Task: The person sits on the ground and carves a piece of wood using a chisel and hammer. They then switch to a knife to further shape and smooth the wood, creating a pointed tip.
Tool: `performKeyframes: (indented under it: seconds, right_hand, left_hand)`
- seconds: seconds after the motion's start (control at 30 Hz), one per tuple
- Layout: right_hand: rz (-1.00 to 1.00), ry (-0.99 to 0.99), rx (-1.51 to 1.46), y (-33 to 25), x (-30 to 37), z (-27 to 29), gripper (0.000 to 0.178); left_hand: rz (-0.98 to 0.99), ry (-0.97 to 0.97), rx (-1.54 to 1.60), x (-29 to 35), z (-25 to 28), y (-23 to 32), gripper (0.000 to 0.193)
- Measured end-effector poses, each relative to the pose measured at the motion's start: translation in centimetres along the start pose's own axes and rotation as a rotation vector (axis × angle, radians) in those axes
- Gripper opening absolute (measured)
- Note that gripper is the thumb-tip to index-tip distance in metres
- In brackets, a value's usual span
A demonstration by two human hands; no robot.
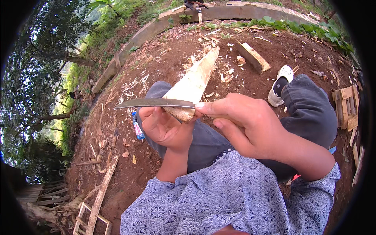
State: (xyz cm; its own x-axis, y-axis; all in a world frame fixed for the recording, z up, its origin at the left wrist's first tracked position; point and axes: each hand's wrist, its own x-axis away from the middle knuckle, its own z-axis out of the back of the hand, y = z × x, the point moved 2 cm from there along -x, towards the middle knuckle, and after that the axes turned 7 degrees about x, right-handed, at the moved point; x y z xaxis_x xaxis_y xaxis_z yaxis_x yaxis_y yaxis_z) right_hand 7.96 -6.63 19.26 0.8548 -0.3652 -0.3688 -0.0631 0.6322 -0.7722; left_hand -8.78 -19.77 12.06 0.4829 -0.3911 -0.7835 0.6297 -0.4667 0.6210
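A long, pale piece of wood [194,80] slants away from my lap, wide at the near part and narrower at the far end. My left hand [168,131], palm up, cradles its rough near end with curled fingers. Across the wood lies a thin, slightly curved knife blade [156,102], its pointed tip out to the left. My right hand [248,123] closes at the blade's right end, index finger stretched toward the metal and thumb bent below. The knife's handle is hidden, and how the left fingertips meet the blade is unclear.
Wood chips litter the brown soil around a squared wooden block [253,58]. A blue-wrapped bottle [138,127] lies beside my left leg. Pallet-like wood [346,105] stands at right; a plank [102,192] and frame [105,223] lie at lower left. Beyond runs a low concrete edge [219,13].
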Motion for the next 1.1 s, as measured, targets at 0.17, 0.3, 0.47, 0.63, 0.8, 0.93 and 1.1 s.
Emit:
performKeyframes:
  seconds: [0.17, 0.3, 0.47, 0.63, 0.8, 0.93, 1.1]
  right_hand:
    - [-0.023, -0.039, -0.024, -0.9, -0.6, 0.8, 0.036]
    - [-0.065, -0.066, -0.017, -0.6, -0.8, 0.9, 0.035]
    - [-0.145, -0.086, 0.049, 0.7, -0.9, 0.5, 0.034]
    - [-0.031, -0.112, -0.046, -1.3, -0.7, 1.2, 0.036]
    - [-0.003, -0.016, -0.035, 0.2, -0.8, 0.4, 0.036]
    - [-0.183, -0.078, -0.008, 1.1, -1.0, 0.4, 0.036]
    - [0.002, -0.045, -0.027, -1.0, -0.7, 0.9, 0.040]
  left_hand:
    - [0.012, 0.013, -0.049, 0.0, -0.3, 0.2, 0.086]
    - [-0.044, -0.048, -0.112, -0.3, -0.5, 0.4, 0.099]
    - [-0.053, -0.059, -0.111, -0.3, -0.2, 0.4, 0.098]
    - [-0.048, -0.040, -0.144, -0.1, -0.3, 0.4, 0.097]
    - [-0.055, -0.055, -0.132, -0.3, -0.2, 0.5, 0.096]
    - [-0.050, -0.066, -0.095, -0.2, -0.5, 0.9, 0.096]
    - [-0.047, -0.022, -0.111, 0.4, -0.6, 0.9, 0.087]
